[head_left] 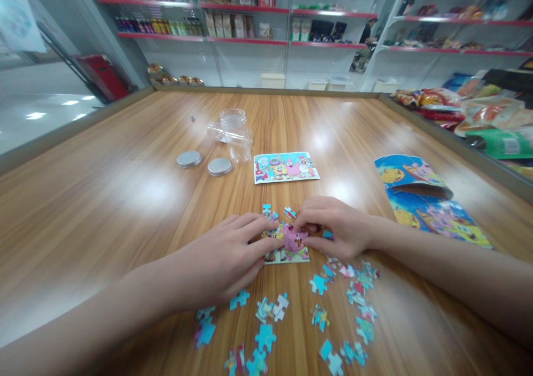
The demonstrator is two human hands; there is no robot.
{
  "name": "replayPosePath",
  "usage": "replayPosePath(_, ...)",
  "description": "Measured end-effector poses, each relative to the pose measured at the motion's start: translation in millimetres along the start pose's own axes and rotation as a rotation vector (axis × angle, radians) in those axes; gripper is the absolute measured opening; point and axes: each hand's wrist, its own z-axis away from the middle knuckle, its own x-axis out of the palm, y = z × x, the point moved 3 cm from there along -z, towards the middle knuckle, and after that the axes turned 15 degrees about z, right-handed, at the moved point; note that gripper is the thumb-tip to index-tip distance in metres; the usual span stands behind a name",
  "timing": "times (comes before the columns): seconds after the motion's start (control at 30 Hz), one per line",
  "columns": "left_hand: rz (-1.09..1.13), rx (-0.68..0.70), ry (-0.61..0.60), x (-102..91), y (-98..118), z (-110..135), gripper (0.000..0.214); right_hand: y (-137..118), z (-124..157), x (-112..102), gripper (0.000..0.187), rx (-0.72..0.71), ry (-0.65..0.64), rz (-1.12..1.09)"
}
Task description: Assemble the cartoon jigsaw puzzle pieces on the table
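Note:
A small, partly joined cartoon jigsaw (289, 247) lies on the wooden table (125, 198) between my hands. My left hand (227, 256) rests flat beside it, fingers stretched onto its left edge. My right hand (333, 226) pinches a jigsaw piece (300, 235) at the puzzle's upper right. Several loose pieces (320, 309), many blue face down, are scattered nearer me. A colour reference picture (285, 166) lies further out.
Two clear plastic jars (235, 133), one lying down, and two round metal lids (204, 163) sit beyond the picture. A blue cartoon bag (425, 198) lies at right. Snack packets (478, 109) pile along the right edge. Shop shelves (250, 26) stand behind.

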Motion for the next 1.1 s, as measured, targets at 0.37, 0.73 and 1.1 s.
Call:
replayPosePath(0.37, 0.017, 0.004, 0.001, 1.8, -0.8, -0.1, 0.049, 1.0, 0.2, -0.1, 0.015, 0.011, 0.020, -0.016)
replayPosePath(0.73, 0.015, 0.012, 0.000, -0.7, -0.1, -0.4, 0.047, 2.2, -0.7, -0.8, 0.014, -0.012, -0.009, -0.026)
replayPosePath(1.1, 0.027, -0.011, -0.034, -6.1, 4.3, -2.3, 0.042, 4.7, 0.8, -1.3, 0.015, -0.024, -0.013, -0.101)
